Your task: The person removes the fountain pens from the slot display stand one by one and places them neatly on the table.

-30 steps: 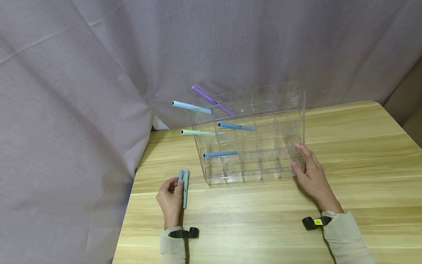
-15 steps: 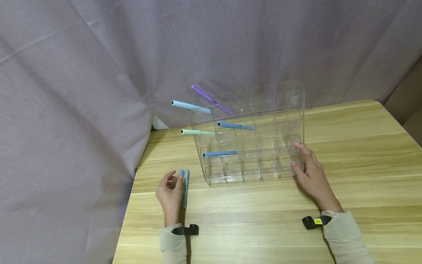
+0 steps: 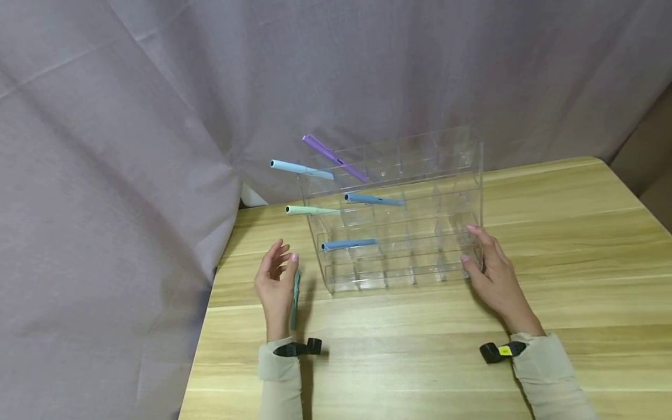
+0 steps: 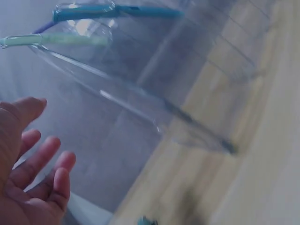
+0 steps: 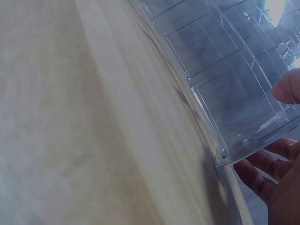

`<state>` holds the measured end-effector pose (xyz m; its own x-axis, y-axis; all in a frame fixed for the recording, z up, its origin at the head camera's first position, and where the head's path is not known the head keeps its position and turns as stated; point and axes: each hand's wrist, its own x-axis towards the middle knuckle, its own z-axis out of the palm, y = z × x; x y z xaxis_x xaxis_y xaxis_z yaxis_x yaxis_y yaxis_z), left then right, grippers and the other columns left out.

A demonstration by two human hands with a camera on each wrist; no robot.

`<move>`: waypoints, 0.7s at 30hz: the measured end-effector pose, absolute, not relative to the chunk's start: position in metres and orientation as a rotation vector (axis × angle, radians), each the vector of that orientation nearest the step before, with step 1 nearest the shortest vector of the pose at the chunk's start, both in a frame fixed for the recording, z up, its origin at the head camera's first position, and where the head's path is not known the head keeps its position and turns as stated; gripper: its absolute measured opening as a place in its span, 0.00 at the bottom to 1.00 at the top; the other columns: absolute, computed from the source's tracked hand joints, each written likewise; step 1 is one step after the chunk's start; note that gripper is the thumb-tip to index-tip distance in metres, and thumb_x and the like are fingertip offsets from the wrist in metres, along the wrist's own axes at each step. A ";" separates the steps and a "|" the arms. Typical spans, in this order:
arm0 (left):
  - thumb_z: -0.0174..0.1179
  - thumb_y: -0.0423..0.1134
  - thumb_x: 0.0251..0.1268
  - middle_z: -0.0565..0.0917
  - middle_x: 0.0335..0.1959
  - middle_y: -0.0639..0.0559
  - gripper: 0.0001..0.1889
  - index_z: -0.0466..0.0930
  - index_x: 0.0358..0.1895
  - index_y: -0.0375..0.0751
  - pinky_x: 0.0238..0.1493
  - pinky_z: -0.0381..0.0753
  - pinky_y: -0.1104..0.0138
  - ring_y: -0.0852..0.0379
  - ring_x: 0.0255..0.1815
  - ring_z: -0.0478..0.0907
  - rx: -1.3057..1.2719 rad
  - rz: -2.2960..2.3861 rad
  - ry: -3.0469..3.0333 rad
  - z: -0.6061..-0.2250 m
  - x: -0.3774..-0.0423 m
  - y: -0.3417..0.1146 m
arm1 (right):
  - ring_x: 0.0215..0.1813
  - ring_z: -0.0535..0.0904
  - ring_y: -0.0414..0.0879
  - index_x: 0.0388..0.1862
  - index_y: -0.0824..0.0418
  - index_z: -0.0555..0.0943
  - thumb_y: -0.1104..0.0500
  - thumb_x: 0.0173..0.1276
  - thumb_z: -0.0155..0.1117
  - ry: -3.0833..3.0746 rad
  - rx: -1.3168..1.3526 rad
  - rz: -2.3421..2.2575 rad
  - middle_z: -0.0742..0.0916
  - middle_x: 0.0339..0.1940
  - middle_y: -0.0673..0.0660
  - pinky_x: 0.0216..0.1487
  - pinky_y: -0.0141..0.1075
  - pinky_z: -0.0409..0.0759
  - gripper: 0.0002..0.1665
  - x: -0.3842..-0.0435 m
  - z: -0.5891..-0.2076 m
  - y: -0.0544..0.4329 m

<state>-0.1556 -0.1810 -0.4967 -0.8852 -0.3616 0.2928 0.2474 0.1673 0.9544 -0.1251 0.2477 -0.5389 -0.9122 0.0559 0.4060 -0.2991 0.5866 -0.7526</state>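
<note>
near the left edge of the worktop (image 3: 399, 361), the green pen (image 3: 296, 300) lies just beside our left hand (image 3: 273, 286), which is released, fingers loosely bent, nothing seen in it; our right hand (image 3: 494, 280) grasps the clear rack (image 3: 424, 265) by its right wall; this hold, we judge, should be firm but light, so the rack neither slides nor tips; farther on, toward the worktop's far edge, the rack bears a blue pen (image 3: 349, 245) low down, then a pale green pen (image 3: 314, 210) and a purple pen (image 3: 335, 157); both poke past its left wall, so we had best bring fingers in slowly there
</note>
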 end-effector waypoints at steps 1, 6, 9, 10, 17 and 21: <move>0.72 0.32 0.70 0.89 0.59 0.36 0.23 0.84 0.67 0.43 0.51 0.84 0.73 0.59 0.51 0.87 0.091 -1.797 -1.973 -0.495 -0.157 -0.179 | 0.77 0.68 0.80 0.85 0.48 0.63 0.68 0.75 0.62 -2.431 0.197 1.258 0.73 0.79 0.74 0.69 0.82 0.66 0.43 -0.125 -0.539 0.247; 0.71 0.32 0.72 0.90 0.59 0.41 0.23 0.83 0.68 0.45 0.57 0.86 0.71 0.56 0.54 0.88 0.032 -1.979 -1.855 -0.483 -0.163 -0.170 | 0.76 0.68 0.81 0.85 0.48 0.63 0.68 0.74 0.62 -2.430 0.194 1.267 0.73 0.79 0.74 0.69 0.82 0.65 0.43 -0.124 -0.539 0.247; 0.70 0.32 0.72 0.90 0.59 0.46 0.24 0.82 0.70 0.44 0.62 0.87 0.68 0.56 0.56 0.88 -0.002 -2.069 -1.789 -0.474 -0.167 -0.161 | 0.77 0.67 0.81 0.85 0.47 0.63 0.68 0.75 0.62 -2.435 0.185 1.265 0.73 0.79 0.74 0.70 0.82 0.65 0.43 -0.123 -0.537 0.251; 0.70 0.32 0.72 0.90 0.59 0.47 0.24 0.81 0.70 0.44 0.64 0.87 0.68 0.56 0.56 0.89 -0.016 -2.088 -1.773 -0.471 -0.169 -0.158 | 0.77 0.67 0.81 0.85 0.47 0.63 0.68 0.75 0.62 -2.437 0.182 1.264 0.72 0.79 0.73 0.70 0.82 0.64 0.43 -0.122 -0.537 0.252; 0.66 0.28 0.75 0.90 0.61 0.50 0.24 0.79 0.72 0.40 0.69 0.85 0.66 0.53 0.62 0.89 -0.139 -2.151 -1.675 -0.450 -0.182 -0.146 | 0.77 0.67 0.81 0.85 0.48 0.63 0.67 0.75 0.62 -2.437 0.186 1.257 0.72 0.80 0.73 0.70 0.82 0.65 0.43 -0.123 -0.539 0.251; 0.65 0.27 0.74 0.89 0.63 0.47 0.25 0.79 0.72 0.39 0.69 0.84 0.66 0.49 0.65 0.87 -0.137 -2.153 -1.668 -0.441 -0.186 -0.143 | 0.77 0.67 0.81 0.85 0.49 0.63 0.68 0.75 0.62 -2.432 0.186 1.273 0.72 0.80 0.74 0.70 0.82 0.65 0.42 -0.125 -0.540 0.248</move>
